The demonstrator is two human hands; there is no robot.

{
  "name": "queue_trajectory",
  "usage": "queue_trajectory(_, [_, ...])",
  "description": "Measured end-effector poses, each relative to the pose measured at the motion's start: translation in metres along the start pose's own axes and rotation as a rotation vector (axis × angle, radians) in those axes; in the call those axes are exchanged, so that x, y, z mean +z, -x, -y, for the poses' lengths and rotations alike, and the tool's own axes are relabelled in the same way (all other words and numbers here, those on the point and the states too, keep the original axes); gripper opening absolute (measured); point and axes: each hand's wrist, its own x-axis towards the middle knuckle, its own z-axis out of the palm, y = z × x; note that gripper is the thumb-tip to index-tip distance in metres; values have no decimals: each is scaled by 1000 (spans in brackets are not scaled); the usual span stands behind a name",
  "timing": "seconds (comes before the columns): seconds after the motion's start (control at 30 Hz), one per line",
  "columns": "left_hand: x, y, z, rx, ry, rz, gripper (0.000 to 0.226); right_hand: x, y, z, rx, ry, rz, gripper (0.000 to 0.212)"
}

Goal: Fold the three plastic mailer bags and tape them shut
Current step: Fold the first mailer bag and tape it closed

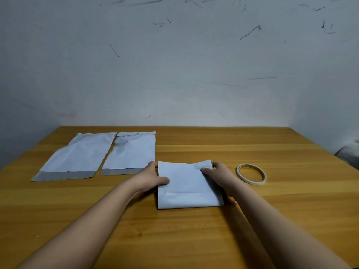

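Between hands: folded mailer bag [189, 184], thin, light, slippery, springy; left hand [150, 178], right hand [218, 176] pinching side edges. Right of hands: tape roll [251, 174].

Grey object [349, 155] cut off at right edge

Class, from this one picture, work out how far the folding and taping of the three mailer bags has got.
Done: nothing finished. In hand: the left hand and right hand grip the folded bag, with no tape visible on it. Left: two flat bags lie unfolded, and the tape roll lies untouched.
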Motion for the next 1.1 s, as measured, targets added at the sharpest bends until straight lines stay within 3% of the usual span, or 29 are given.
queue_trajectory(0.3, [6,-4,-6,-105,224,-28,24,3,-13,5,150,75,37,29])
queue_trajectory(0.43, [1,-4,-13,-180,421,-17,16,-5,-7,15,316,-144,169,21])
queue_trajectory(0.53, [-2,-1,-21,-287,606,-8,8,-9,-5,19,389,-405,255,28])
queue_trajectory(0.67, [-5,0,-31,-345,775,86,19,-8,-8,24,404,-392,312,25])
queue_trajectory(0.73, [-6,0,-35,-368,793,130,28,-7,-10,27,402,-384,283,18])
queue_trajectory(0.83, [-3,-3,-39,-333,743,116,20,-6,-16,30,383,-403,219,16])
queue_trajectory(1.1, [-2,-44,-52,-176,497,-96,21,2,-57,39,215,-225,47,53])
